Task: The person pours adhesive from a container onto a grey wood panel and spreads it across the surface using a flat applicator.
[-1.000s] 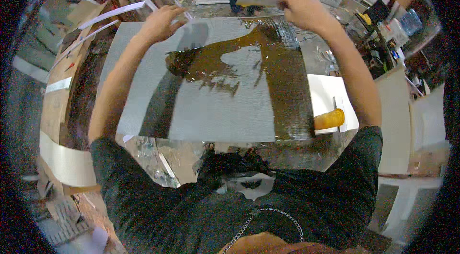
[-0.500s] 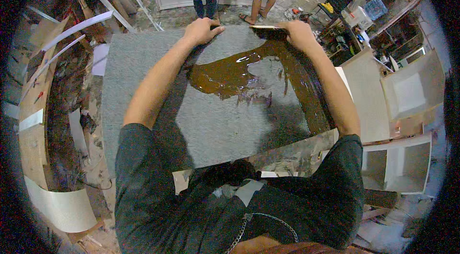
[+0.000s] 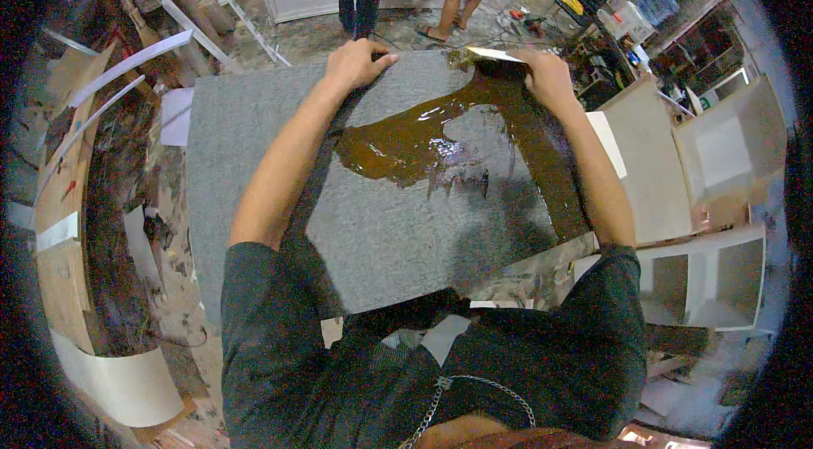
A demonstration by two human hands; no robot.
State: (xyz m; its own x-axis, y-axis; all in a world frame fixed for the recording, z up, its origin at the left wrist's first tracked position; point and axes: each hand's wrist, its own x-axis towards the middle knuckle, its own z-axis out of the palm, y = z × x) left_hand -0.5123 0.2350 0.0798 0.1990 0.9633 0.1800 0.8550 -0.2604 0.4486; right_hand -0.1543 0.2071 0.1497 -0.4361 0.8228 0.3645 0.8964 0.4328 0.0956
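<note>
Pinching a thin, pale, flat spreader (image 3: 495,53), the right hand (image 3: 550,76) is at the far right corner of a big, grey, flat board (image 3: 241,152). The thumb and fingers are shut on the spreader's right end, though some fingertips are hidden. The spreader's long side runs left to right, and its free end points left, toward the other hand. I cannot tell if its low edge is pressing down.

A shiny, dark brown, wet puddle (image 3: 398,140) lies on the board. From the right fingers, its wide part is to the left and closer to the person's body. A brown band joins it near the spreader and runs down the board's right side, next to the right forearm. So the right hand is nearer to the band.

The left hand (image 3: 360,63) is at the board's far edge, above the wide part of the puddle and apart from it. Its fingers look bent, with the thumb sticking out to the right. Their tips are hidden, so I cannot tell if they grip the edge.

Bare grey board lies to the left of the puddle and on the body side of it. The near edge slants, coming closest to the body on the left. Past the far edge, two people stand on the floor, well apart from the board.
</note>
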